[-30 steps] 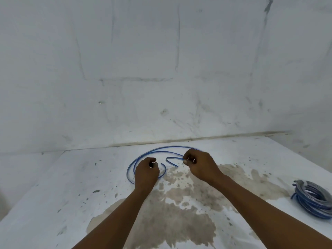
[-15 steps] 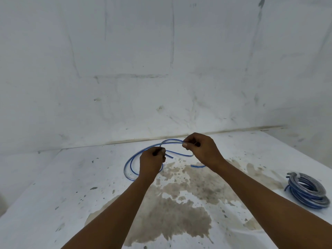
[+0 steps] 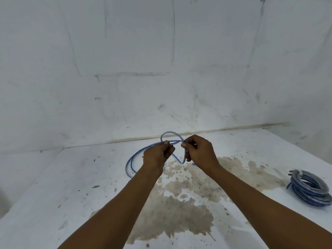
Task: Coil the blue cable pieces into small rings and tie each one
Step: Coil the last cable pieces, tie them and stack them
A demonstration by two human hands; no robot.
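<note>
- White, scuffed walls are meeting a white floor (image 3: 53,186) that is carrying a large brown stain (image 3: 172,209) in its near middle.
- Above the far edge of that stain, a thin blue cable (image 3: 129,163) is curving in a wide loose loop; its left part is lying on the floor and its right part is rising to the hands.
- Between the hands the cable is arching into a small, pale-looking ring, with a second bend hanging down just below the right hand.
- Pinching the ring's left foot between thumb and fingertips, the left hand (image 3: 157,157) is curling round the cable.
- At the ring's right foot, the right hand (image 3: 199,152) is also gripping the cable, fingers folded round the strand.
- Compared with half a second ago, both hands are sitting closer together and the arch between them is standing taller and tighter.
- Far to the right, a finished bundle (image 3: 309,188) of blue and grey coils is lying well apart from the hands.
- Where the strands cross inside the fingers is hidden, and the cable's free ends are hard to make out.
- Both forearms are running off the near edge.
</note>
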